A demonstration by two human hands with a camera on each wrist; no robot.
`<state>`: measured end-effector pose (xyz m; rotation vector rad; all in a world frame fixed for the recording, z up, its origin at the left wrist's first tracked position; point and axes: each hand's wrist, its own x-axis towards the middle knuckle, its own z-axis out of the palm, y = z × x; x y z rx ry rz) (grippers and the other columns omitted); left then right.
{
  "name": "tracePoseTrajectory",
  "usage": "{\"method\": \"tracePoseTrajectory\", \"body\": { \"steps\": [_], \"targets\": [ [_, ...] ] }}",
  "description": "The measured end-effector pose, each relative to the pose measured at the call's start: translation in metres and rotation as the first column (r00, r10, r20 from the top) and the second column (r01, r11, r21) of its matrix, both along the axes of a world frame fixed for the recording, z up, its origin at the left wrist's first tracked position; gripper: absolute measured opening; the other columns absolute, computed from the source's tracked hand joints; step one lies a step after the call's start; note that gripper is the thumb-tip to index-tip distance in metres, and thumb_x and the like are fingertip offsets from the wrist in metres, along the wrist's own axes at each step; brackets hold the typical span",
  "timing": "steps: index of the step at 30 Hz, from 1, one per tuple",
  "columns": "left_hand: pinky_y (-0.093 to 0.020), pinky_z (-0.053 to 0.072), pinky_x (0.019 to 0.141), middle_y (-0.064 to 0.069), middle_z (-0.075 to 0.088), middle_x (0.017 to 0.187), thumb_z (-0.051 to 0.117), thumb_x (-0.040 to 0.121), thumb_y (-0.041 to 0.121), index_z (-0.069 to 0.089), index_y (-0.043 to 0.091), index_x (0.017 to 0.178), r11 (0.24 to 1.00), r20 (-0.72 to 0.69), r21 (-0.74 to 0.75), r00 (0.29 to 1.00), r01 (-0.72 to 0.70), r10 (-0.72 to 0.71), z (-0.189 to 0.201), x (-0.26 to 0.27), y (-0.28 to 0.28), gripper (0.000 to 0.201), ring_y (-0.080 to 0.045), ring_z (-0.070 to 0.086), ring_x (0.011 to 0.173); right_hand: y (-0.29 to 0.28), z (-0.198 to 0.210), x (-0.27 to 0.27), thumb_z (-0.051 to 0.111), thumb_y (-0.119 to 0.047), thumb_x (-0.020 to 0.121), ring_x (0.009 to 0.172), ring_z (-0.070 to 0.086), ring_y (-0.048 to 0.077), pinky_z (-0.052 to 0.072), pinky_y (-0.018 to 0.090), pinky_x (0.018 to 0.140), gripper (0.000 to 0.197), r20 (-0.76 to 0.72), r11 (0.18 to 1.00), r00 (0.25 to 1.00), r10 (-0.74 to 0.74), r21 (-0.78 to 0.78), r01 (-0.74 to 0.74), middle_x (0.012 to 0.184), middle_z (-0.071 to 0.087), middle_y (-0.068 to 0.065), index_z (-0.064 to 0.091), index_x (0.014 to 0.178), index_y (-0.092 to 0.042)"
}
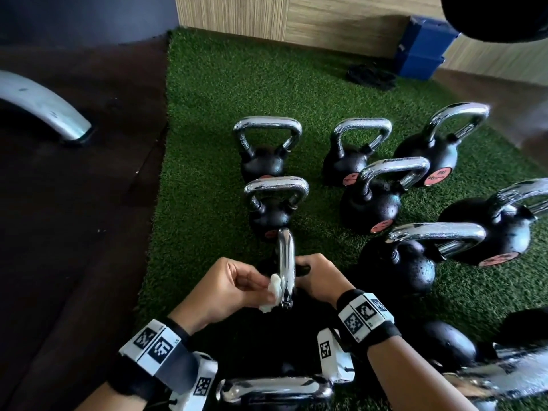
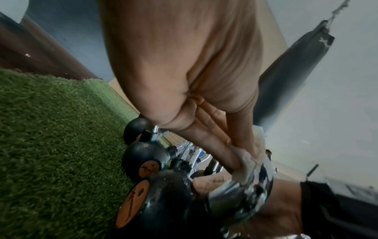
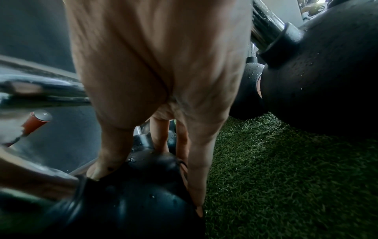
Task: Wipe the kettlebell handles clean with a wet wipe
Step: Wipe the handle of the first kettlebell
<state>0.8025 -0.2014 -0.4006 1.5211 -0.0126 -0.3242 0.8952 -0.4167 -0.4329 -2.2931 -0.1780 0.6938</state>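
Note:
A black kettlebell point(image 3: 131, 202) with a chrome handle point(image 1: 286, 262) stands on the green turf point(image 1: 207, 143) right in front of me, its handle edge-on to the head camera. My left hand point(image 1: 237, 287) pinches a crumpled white wet wipe point(image 1: 274, 287) against the near left side of that handle point(image 2: 241, 192); the same wipe point(image 2: 248, 161) shows under the fingers in the left wrist view. My right hand point(image 1: 314, 275) is on the other side, fingers point(image 3: 196, 161) curled down over the black ball and steadying it.
Several more black kettlebells with chrome handles stand on the turf, two straight ahead point(image 1: 275, 203) and others to the right point(image 1: 370, 200). Another chrome handle point(image 1: 275, 388) lies just below my wrists. Dark floor point(image 1: 74, 218) on the left, a blue box point(image 1: 424, 48) by the wooden wall.

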Motion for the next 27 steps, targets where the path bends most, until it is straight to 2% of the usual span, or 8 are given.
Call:
{"method": "tracePoseTrajectory", "body": {
  "steps": [3, 6, 11, 15, 17, 19, 23, 27],
  "targets": [
    [-0.020, 0.054, 0.070, -0.007, 0.080, 0.083, 0.090, 0.074, 0.005, 0.083, 0.007, 0.083, 0.991, 0.015, 0.136, 1.000, -0.005, 0.003, -0.010, -0.009, -0.003, 0.012, -0.009, 0.072, 0.074, 0.000, -0.002, 0.001, 0.086, -0.040, 0.073, 0.098, 0.068, 0.013, 0.053, 0.025, 0.082, 0.044, 0.008, 1.000, 1.000, -0.008, -0.016, 0.008, 0.104, 0.075, -0.003, 0.075, 0.113, -0.026],
    [-0.016, 0.053, 0.071, 0.004, 0.081, 0.081, 0.090, 0.077, 0.017, 0.085, 0.018, 0.085, 0.957, 0.045, 0.283, 0.998, -0.059, 0.049, -0.020, -0.015, -0.010, 0.010, -0.006, 0.075, 0.077, 0.000, -0.003, 0.001, 0.086, -0.045, 0.070, 0.107, 0.068, 0.015, 0.055, 0.029, 0.092, 0.055, 0.002, 0.999, 1.000, -0.026, -0.030, 0.026, 0.114, 0.074, 0.000, 0.072, 0.120, -0.027],
    [-0.023, 0.057, 0.079, 0.015, 0.080, 0.084, 0.089, 0.077, 0.033, 0.084, 0.031, 0.089, 0.923, 0.083, 0.381, 0.996, -0.049, 0.019, -0.023, -0.013, -0.007, 0.013, -0.003, 0.076, 0.084, 0.001, 0.004, -0.004, 0.082, -0.046, 0.075, 0.108, 0.065, 0.013, 0.047, 0.019, 0.081, 0.056, 0.007, 0.998, 1.000, -0.007, -0.069, 0.008, 0.117, 0.071, -0.004, 0.067, 0.128, -0.033],
    [-0.020, 0.056, 0.076, 0.000, 0.081, 0.090, 0.087, 0.067, 0.031, 0.085, 0.026, 0.088, 0.980, -0.004, 0.132, 0.989, -0.149, 0.151, -0.012, -0.002, 0.004, 0.021, -0.009, 0.075, 0.083, -0.001, 0.035, -0.011, 0.081, -0.031, 0.081, 0.090, 0.068, 0.010, 0.043, 0.012, 0.067, 0.031, 0.260, 0.992, 0.965, -0.031, -0.107, 0.061, 0.091, 0.071, -0.008, 0.076, 0.112, -0.031],
    [-0.019, 0.058, 0.070, -0.004, 0.081, 0.089, 0.087, 0.064, 0.030, 0.084, 0.025, 0.089, 0.969, -0.081, -0.020, 0.966, -0.248, 0.245, -0.002, 0.003, 0.007, 0.026, -0.009, 0.074, 0.079, -0.001, 0.057, -0.015, 0.081, -0.017, 0.080, 0.073, 0.066, 0.003, 0.048, 0.012, 0.069, 0.022, 0.459, 0.990, 0.878, -0.137, 0.042, 0.133, 0.080, 0.072, -0.010, 0.079, 0.099, -0.027],
    [-0.022, 0.060, 0.069, -0.004, 0.079, 0.086, 0.088, 0.062, 0.032, 0.083, 0.020, 0.090, 0.947, -0.145, -0.140, 0.953, -0.287, 0.268, 0.007, 0.008, 0.011, 0.031, -0.010, 0.074, 0.076, 0.002, 0.079, -0.019, 0.084, -0.011, 0.075, 0.063, 0.062, -0.001, 0.048, 0.008, 0.067, 0.026, 0.495, 0.970, 0.853, -0.167, 0.237, 0.053, 0.076, 0.072, -0.011, 0.081, 0.095, -0.026],
    [-0.025, 0.061, 0.069, -0.006, 0.078, 0.086, 0.087, 0.066, 0.034, 0.082, 0.019, 0.091, 0.940, -0.181, -0.248, 0.965, -0.232, 0.191, 0.026, 0.018, 0.011, 0.030, -0.013, 0.075, 0.074, 0.012, 0.110, -0.030, 0.093, -0.019, 0.066, 0.074, 0.069, 0.006, 0.054, 0.016, 0.070, 0.047, 0.492, 0.915, 0.870, 0.030, 0.338, -0.222, 0.093, 0.076, -0.009, 0.079, 0.111, -0.025],
    [-0.025, 0.061, 0.065, -0.003, 0.075, 0.075, 0.088, 0.063, 0.029, 0.074, 0.018, 0.083, 0.915, -0.206, -0.310, 0.958, -0.258, 0.201, 0.036, 0.025, 0.001, 0.027, -0.011, 0.073, 0.066, 0.018, 0.116, -0.032, 0.093, -0.024, 0.067, 0.085, 0.072, 0.003, 0.058, 0.019, 0.074, 0.045, 0.553, 0.904, 0.833, 0.015, 0.348, -0.247, 0.099, 0.076, -0.010, 0.079, 0.109, -0.019]
  ]
}}
